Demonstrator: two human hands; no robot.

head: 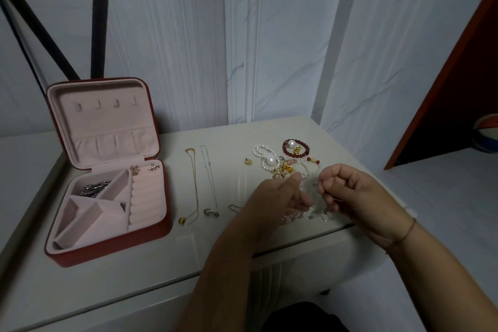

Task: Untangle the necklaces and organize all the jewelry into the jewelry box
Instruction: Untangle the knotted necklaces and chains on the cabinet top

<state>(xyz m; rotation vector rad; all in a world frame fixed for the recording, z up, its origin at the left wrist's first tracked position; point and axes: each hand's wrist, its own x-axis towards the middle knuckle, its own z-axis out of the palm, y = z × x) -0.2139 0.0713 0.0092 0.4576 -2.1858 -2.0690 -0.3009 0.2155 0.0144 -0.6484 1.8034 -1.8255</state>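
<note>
**Box.** The box [107, 248] stands open at the left of the frame on the table [167, 272]. It is red outside with a pink lining. The lid stands upright, with a row of hooks near its top and a pleated pocket below. In the base, a heap of silver chains [94, 188] fills the upper-left compartment. Two small ornaments [144, 168] lie along the upper-right edge, above the ring rolls.

**Sorted pieces.** A gold necklace [194, 186] and a silver necklace [209, 178] lie straight and side by side at centre frame, apart from each other. Their pendants are at the lower ends.

**Unsorted pieces.** A pile [283, 167] sits at centre right, just above the hands. It includes a pearl bracelet [260, 152] and a red bead bracelet [296, 146]. A gold charm [247, 161] lies just left of the pile.

**Hands.** The left hand [277, 197] and right hand [350, 188] are close together, raised over the table edge at lower right of centre. Fingers of both are curled. Each thumb and forefinger pinches one end of a pale strand [310, 189] stretched between them. The strand is too faint to identify. A cord [407, 232] circles the right wrist.
</note>
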